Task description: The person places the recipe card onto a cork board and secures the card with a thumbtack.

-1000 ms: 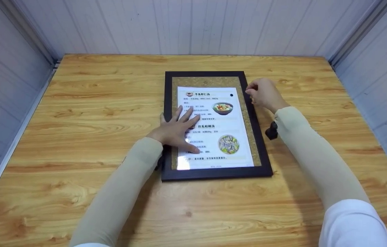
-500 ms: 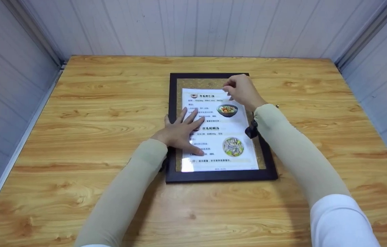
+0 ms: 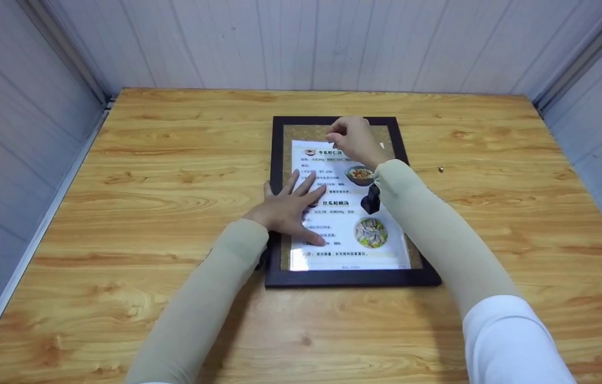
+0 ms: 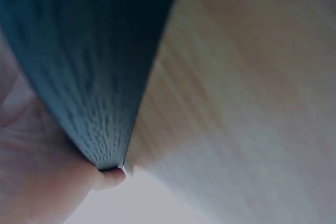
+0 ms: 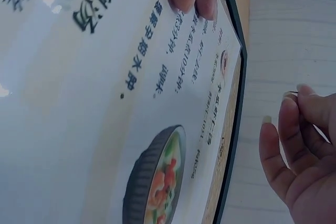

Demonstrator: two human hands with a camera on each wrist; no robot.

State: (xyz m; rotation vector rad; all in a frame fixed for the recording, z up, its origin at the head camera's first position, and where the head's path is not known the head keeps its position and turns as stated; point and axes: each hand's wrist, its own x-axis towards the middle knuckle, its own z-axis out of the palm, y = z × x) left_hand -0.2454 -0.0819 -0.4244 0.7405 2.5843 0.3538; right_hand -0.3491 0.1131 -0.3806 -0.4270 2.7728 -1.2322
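A laminated recipe sheet (image 3: 340,232) with two soup pictures lies on a dark-framed cork board (image 3: 354,278), flat on the table. Spread across the sheet's left side, my left hand (image 3: 291,212) rests with straight fingers, its palm over the frame's left edge. Over the sheet's upper part hovers my right hand (image 3: 355,140), apart from it. In the right wrist view, thumb and forefinger pinch a tiny thumbtack (image 5: 294,93), of which only a thin dark bit shows. The right hand hides the sheet's top right area.
A small shiny piece (image 3: 440,169), perhaps another tack, lies on the wooden table (image 3: 173,160) right of the board. Pale panel walls (image 3: 301,48) border the table at the back and both sides.
My right hand has moved left from beside the frame's right edge to above the sheet's top, uncovering the shiny piece on the table. The left hand stays on the sheet.
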